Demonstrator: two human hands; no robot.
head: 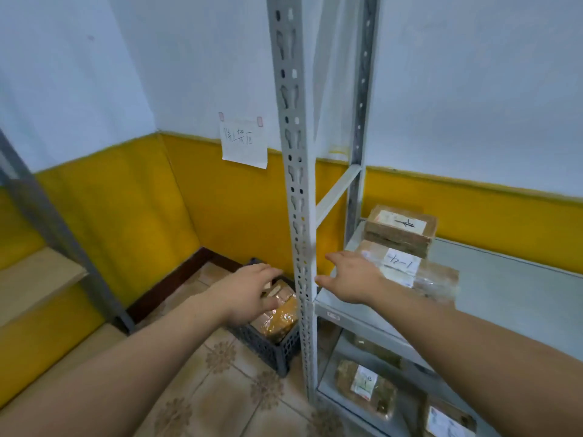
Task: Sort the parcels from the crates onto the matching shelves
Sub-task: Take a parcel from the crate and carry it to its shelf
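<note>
Dark plastic crate (277, 351) holds brown taped parcels (280, 320)

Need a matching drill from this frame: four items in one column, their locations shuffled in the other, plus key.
1 left hand
2 right hand
3 paper note
4 crate

A taped to the wall
B on the tiled floor beside the shelf post
C above the parcels in the crate
D over the front of the shelf, near a labelled parcel

Pairs: 1-C, 2-D, 3-A, 4-B

The upright post (301, 247) stands between crate (277, 345) and shelf (504, 294).
</note>
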